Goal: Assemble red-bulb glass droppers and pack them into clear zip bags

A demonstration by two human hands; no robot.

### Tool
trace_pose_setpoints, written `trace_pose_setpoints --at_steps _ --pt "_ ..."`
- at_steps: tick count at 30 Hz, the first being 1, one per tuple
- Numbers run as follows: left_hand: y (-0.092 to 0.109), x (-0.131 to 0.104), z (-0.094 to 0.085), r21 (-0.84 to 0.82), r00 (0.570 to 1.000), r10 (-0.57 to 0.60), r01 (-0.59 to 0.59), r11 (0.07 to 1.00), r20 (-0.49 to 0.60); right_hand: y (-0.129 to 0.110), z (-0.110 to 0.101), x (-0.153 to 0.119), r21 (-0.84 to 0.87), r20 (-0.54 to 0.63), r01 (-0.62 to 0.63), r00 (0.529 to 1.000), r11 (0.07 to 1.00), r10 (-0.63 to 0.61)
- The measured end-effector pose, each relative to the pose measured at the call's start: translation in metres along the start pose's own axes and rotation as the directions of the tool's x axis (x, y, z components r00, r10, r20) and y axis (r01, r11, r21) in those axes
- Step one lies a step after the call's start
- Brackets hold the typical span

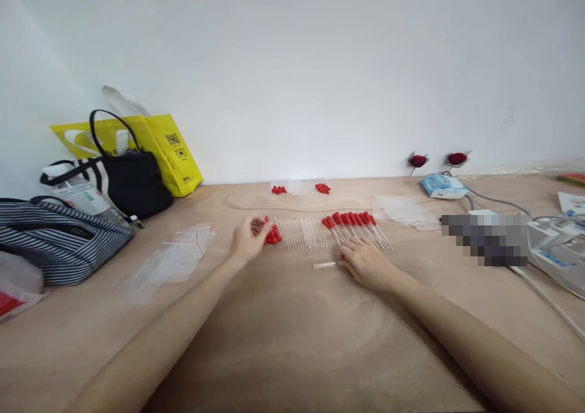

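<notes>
My left hand is at a small pile of red rubber bulbs, its thumb and fingertips closed around one bulb at the pile's edge. My right hand holds a clear glass dropper tube that lies level and points left, its other end hidden by the fingers. Between the hands is a row of bare glass dropper tubes. Just beyond my right hand, several droppers with red bulbs on them lie side by side, bulbs toward the wall.
Clear zip bags lie at left and right. Near the wall, a bag with red bulbs lies flat. A striped bag, black handbag and yellow bag stand at left. A tissue pack and cables are at right.
</notes>
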State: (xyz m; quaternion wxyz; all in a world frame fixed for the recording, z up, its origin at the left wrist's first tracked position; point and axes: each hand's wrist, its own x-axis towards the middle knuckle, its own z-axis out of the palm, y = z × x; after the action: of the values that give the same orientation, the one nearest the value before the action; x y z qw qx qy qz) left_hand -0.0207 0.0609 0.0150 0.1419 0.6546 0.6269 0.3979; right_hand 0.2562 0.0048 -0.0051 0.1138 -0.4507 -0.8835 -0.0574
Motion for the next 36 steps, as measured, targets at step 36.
trace_pose_setpoints --at_steps 36 --pt "0.028 -0.075 0.031 0.052 0.796 0.528 -0.565 0.823 0.295 -0.037 0.012 -0.002 0.256 -0.273 0.003 0.96 0.967 0.069"
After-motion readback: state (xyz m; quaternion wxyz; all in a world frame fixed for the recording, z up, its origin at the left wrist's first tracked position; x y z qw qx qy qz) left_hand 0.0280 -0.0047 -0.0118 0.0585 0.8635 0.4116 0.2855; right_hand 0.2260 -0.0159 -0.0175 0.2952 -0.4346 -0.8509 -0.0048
